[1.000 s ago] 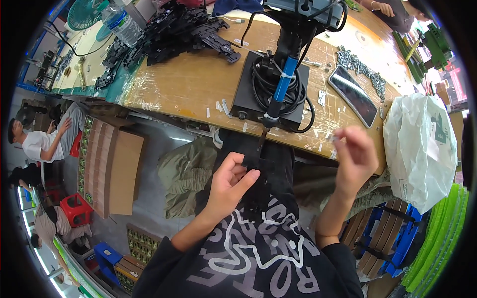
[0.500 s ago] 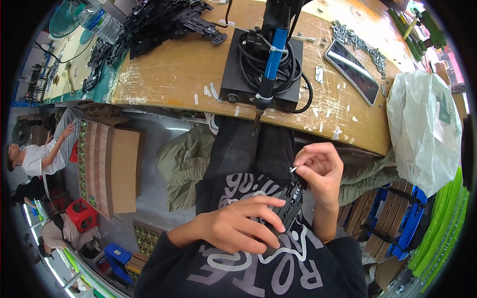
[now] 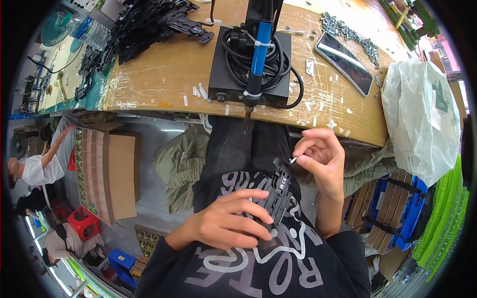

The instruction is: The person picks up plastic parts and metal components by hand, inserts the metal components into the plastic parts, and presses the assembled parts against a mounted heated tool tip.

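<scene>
My left hand [image 3: 231,221] is closed around a long, narrow black plastic part [image 3: 280,191] above my lap, covering its lower end. My right hand [image 3: 323,158] pinches a small silvery metal pin [image 3: 293,160] between thumb and forefinger, right beside the part's upper end. The pin's exact kind is too small to tell. In front of my hands a blue-and-black rod-shaped tool [image 3: 261,54] points down over the table edge, its thin metal tip above my legs. A black box [image 3: 221,92] with a coiled black cable sits behind it.
On the wooden table [image 3: 164,74] lie a heap of similar black plastic parts [image 3: 149,25], a phone [image 3: 344,63] and many small metal pieces [image 3: 353,36]. A white plastic bag [image 3: 420,121] hangs at the right edge. Cardboard boxes [image 3: 121,174] and a red stool [image 3: 83,223] stand left.
The black part has come away from my right fingers, and its upper end shows more. My right hand still pinches the pin. The whole view has shifted slightly.
</scene>
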`<state>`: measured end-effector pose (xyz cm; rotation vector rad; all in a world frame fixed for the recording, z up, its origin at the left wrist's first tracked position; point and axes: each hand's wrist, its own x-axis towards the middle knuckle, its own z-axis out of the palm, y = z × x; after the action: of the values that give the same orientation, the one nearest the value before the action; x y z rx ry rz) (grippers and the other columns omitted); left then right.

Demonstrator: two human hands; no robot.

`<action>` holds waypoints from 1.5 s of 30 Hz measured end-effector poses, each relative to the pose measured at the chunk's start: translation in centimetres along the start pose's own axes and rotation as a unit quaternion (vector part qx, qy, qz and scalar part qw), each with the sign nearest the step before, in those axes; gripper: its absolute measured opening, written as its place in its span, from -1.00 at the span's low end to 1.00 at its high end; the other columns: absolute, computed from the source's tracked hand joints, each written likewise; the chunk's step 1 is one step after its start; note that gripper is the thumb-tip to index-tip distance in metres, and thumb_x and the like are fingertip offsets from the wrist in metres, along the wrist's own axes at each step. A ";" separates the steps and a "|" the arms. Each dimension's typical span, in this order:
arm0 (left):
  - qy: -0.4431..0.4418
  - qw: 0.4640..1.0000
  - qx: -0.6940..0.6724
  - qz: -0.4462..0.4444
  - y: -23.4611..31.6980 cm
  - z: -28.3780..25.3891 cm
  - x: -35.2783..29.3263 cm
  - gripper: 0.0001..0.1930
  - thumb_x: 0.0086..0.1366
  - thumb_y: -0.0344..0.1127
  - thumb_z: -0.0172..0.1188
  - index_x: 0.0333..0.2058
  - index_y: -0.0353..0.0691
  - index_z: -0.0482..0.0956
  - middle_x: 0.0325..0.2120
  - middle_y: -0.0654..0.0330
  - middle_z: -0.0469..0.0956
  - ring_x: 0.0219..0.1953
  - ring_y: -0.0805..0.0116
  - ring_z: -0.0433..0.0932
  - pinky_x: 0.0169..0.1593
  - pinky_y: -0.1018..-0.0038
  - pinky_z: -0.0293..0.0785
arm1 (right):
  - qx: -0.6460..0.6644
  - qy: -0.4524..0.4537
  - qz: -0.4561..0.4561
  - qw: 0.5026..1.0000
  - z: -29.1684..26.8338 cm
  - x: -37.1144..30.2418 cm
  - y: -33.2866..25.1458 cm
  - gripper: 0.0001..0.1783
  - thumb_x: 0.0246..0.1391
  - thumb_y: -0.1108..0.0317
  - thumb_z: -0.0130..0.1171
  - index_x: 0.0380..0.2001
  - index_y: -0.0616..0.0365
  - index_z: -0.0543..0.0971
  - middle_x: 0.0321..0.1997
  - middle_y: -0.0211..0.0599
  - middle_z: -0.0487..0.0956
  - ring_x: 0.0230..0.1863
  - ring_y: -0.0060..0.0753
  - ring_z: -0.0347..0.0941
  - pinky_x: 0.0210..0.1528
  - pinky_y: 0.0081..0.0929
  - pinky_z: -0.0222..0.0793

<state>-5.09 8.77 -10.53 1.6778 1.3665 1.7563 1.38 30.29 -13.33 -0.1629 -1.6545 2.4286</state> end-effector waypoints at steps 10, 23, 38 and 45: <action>0.066 0.997 0.027 0.021 -0.4 -0.2 -0.6 -0.91 -0.06 -0.51 0.13 -0.63 -0.16 0.46 -0.48 0.28 0.56 -0.33 0.21 0.50 0.04 0.09 0.19 | 0.042 0.041 -0.025 0.998 0.0 -0.4 0.3 -0.55 -0.24 0.74 0.11 -0.18 0.36 0.31 -0.41 -0.21 0.42 -0.32 -0.46 0.37 -0.23 -0.58 0.30; -0.061 0.994 0.082 0.037 0.0 0.0 0.3 -0.91 -0.13 -0.48 0.16 -0.65 -0.19 0.42 -0.45 0.27 0.53 -0.30 0.24 0.49 -0.06 0.16 0.33 | -0.025 -0.062 0.014 0.998 0.1 0.4 -0.4 -0.54 -0.22 0.72 0.13 -0.15 0.36 0.32 -0.42 -0.27 0.42 -0.35 -0.53 0.38 -0.25 -0.60 0.30; -0.091 0.993 0.073 0.022 0.2 0.6 0.6 -0.87 -0.15 -0.46 0.15 -0.63 -0.24 0.35 -0.52 0.26 0.40 -0.34 0.24 0.43 -0.02 0.13 0.34 | -0.083 -0.113 0.091 0.986 -0.4 0.8 -1.0 -0.55 -0.23 0.72 0.11 -0.16 0.31 0.36 -0.46 -0.33 0.43 -0.37 -0.56 0.39 -0.24 -0.61 0.31; -0.108 0.991 0.083 0.016 0.0 0.8 0.7 -0.87 -0.16 -0.44 0.13 -0.62 -0.22 0.33 -0.56 0.28 0.33 -0.33 0.27 0.40 0.00 0.16 0.32 | -0.116 -0.131 0.125 0.976 -0.3 1.1 -1.0 -0.55 -0.22 0.71 0.10 -0.15 0.27 0.35 -0.46 -0.36 0.43 -0.37 -0.60 0.38 -0.23 -0.63 0.31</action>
<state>-4.52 9.67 -10.22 1.9236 1.4264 1.4589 0.40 31.11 -12.51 -0.0916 -2.1547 2.5164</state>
